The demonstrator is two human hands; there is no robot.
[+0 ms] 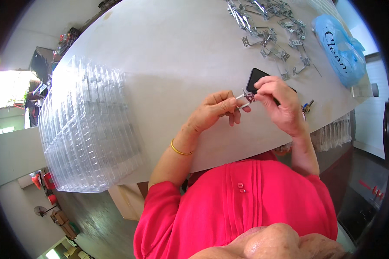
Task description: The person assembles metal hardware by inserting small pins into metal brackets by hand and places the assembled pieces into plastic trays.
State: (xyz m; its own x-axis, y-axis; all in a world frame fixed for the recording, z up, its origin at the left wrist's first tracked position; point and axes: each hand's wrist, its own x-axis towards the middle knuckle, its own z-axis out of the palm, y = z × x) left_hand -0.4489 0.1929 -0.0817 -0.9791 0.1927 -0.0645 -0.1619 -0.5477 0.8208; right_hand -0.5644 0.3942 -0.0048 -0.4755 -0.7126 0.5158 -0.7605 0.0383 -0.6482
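Note:
A small metal bracket piece (pixel 249 96) with two thin, pale rods is held between my hands above the table. My left hand (pixel 212 111) is closed on its rod end, thumb pressed on top and the other fingers curled beneath. The fingers of my right hand (pixel 284 102) pinch the bracket's other end, partly covering it. Under my right hand lies a dark phone (pixel 254 78), mostly hidden by that hand. Beyond it, many similar metal bracket pieces (pixel 266 39) are strewn in a loose heap at the far right.
Nested clear plastic trays (pixel 90 125) stand stacked on the left of the pale table (pixel 173 52). A knotted blue plastic bag (pixel 339 49) sits at the right edge. Close to my right wrist is a small yellow-and-dark item (pixel 307 105). More clear plastic (pixel 335 133) shows below the right edge.

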